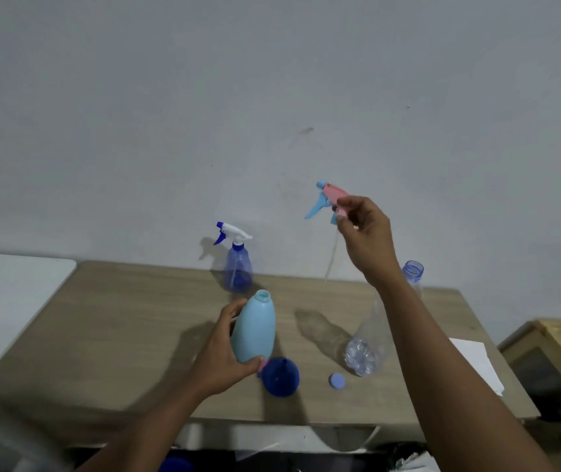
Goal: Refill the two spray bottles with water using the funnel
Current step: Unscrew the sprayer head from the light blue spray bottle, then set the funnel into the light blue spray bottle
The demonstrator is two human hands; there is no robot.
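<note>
My left hand grips a light blue spray bottle near its base; the bottle's neck is uncapped. My right hand is raised above the table and pinches a pink and light blue spray head, whose thin dip tube hangs down. A dark blue funnel lies on the wooden table just right of the held bottle. At the back stands a translucent blue spray bottle with a white and blue trigger head on it. A clear water bottle stands uncapped, partly behind my right forearm.
A small blue cap lies near the table's front edge. A white sheet of paper sits at the table's right end. A wooden crate stands to the right, a white surface to the left. A grey wall rises behind.
</note>
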